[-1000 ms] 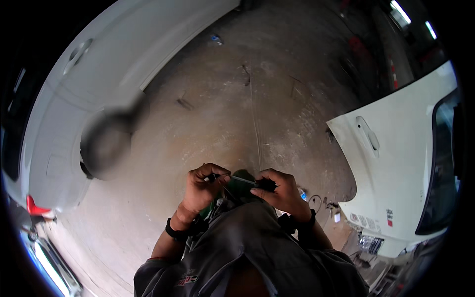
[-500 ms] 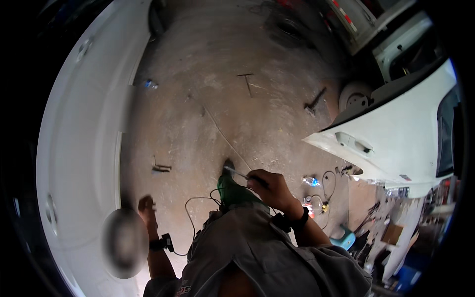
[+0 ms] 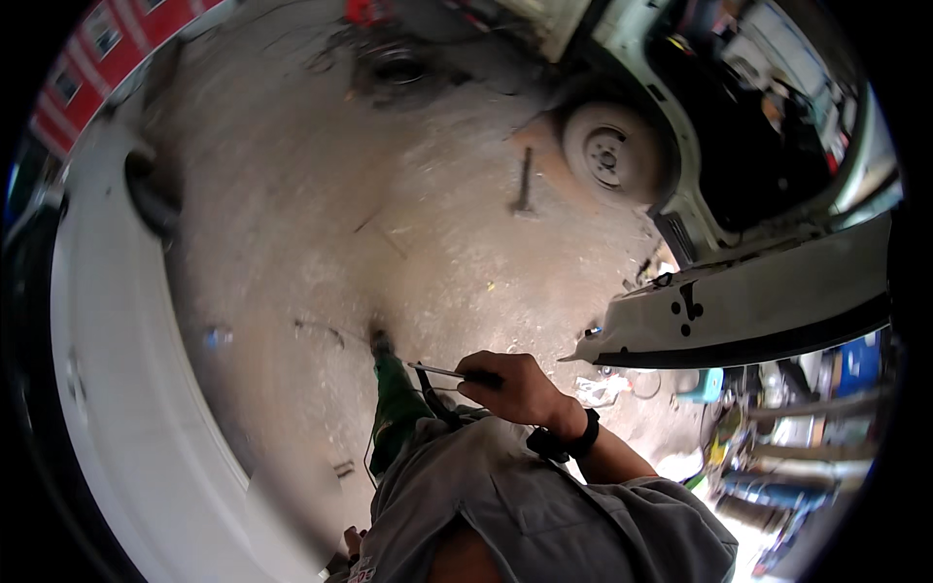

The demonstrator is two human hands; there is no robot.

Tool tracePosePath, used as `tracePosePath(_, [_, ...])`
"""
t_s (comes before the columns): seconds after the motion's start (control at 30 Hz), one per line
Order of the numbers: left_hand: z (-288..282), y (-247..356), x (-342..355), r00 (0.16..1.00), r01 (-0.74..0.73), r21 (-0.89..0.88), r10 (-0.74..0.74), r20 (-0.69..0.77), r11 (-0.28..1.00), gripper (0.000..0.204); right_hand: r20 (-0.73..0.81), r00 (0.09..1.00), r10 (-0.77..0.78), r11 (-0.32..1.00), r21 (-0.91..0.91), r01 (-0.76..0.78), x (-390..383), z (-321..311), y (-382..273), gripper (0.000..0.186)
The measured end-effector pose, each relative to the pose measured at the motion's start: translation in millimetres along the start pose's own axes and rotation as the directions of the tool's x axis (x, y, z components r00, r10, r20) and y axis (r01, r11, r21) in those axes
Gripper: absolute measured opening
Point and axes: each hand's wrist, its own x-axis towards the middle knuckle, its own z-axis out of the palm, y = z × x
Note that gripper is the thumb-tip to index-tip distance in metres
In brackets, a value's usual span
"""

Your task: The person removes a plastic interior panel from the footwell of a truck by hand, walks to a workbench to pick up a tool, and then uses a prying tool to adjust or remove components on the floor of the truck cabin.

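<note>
My right hand (image 3: 515, 387) is wrapped round the dark handle of a screwdriver (image 3: 437, 370). Its thin metal shaft points left, above my green trouser leg (image 3: 396, 398). Only a small part of my left hand (image 3: 354, 539) shows at the lower edge, beside my grey clothing, and how its fingers are set cannot be made out. To the right of my right hand, the edge of an open white vehicle door (image 3: 748, 306) comes into view, with a black strip along its bottom.
A white vehicle side (image 3: 126, 340) runs along the left. At the right stands an opened vehicle body with a wheel (image 3: 612, 155). A hammer-like tool (image 3: 525, 185) and a bottle (image 3: 218, 336) lie on the concrete floor. Beyond the door are a turquoise stool (image 3: 702, 386) and cluttered shelves (image 3: 816, 428).
My view has swung to the right, bringing the open door and wheel closer. My left hand has dropped toward the lower edge. The screwdriver stays in my right hand.
</note>
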Motion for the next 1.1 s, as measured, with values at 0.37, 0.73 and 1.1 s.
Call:
tracePosePath(0.37, [210.6, 590.0, 85.5, 0.788, -0.615, 0.227, 0.582, 0.199, 0.755, 0.023, -0.573, 0.819, 0.032, 0.999, 0.01, -0.032, 112.0, -49.6, -18.3, 0.024])
tracePosePath(0.73, [607.7, 664.0, -78.3, 0.636, -0.769, 0.511, 0.548, 0.543, 0.385, 0.021, -0.846, 0.437, 0.305, 0.952, 0.282, -0.119, 187.2, -167.2, 54.5, 0.023])
tracePosePath(1.1, [794.6, 635.9, -152.2, 0.836, -0.514, 0.789, 0.401, 0.374, 0.337, 0.025, -0.862, 0.145, 0.486, 0.871, 0.463, -0.166, 226.5, -344.4, 108.3, 0.02])
